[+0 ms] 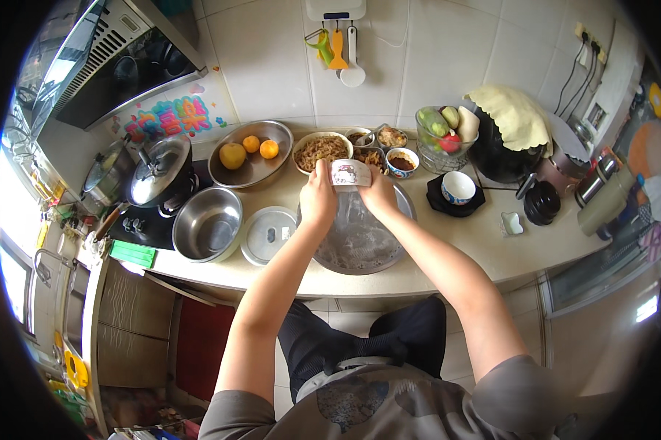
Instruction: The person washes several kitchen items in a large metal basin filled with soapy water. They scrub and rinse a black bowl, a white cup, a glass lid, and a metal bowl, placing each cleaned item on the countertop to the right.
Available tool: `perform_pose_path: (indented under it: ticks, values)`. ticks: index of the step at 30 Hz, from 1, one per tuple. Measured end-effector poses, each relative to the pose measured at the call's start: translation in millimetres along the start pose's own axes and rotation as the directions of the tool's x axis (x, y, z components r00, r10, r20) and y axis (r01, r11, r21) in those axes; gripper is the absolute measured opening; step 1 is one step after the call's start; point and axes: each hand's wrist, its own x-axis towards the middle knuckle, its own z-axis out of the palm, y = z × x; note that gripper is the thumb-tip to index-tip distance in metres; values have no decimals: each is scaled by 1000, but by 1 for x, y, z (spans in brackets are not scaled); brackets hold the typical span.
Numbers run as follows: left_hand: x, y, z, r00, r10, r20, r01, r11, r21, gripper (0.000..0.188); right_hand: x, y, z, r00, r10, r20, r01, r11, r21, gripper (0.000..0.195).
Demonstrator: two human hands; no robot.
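Between both hands is a small white bowl (348,172) with a pink cartoon cat printed on its side. My left hand (319,193) grips its left side and my right hand (378,190) its right. Its printed outer wall faces me; whatever is inside is hidden. The bowl is over the far part of a wide round metal basin (363,236), whose inner surface has whitish smears. Just beyond my hands are a bowl of shredded food (322,153), a dish of brown pieces (370,157) partly covered by my right hand, and a patterned bowl of dark sauce (402,162).
Left of the basin are a round lid (268,235), a deep steel bowl (208,225), a steel bowl with fruit (278,131) and a covered pan (160,170) on the stove. To the right stand a patterned bowl (458,187), a glass vegetable bowl (446,135) and a black pot (498,148) draped with a pale sheet.
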Motion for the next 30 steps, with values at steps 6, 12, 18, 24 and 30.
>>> perform_pose_path:
  ticks: [6,12,18,24,30]
  values:
    - [-10,-10,7,992,125,-26,-126,991,-51,23,2,20,-9,960,-279,11,277,947,-161,31]
    - [-11,-26,27,891,-3,453,139,954,-267,54,-2,45,-17,995,-90,53,101,952,-289,21]
    - [3,-96,-2,901,-148,409,383,716,-584,36,38,80,-62,809,513,288,-588,693,417,23]
    - [-15,-157,-49,947,-109,303,172,967,-189,24,68,191,-190,831,555,-19,-506,770,389,36]
    - [-60,-143,-75,782,-9,623,-48,996,75,61,64,241,-204,561,816,137,-811,509,288,35]
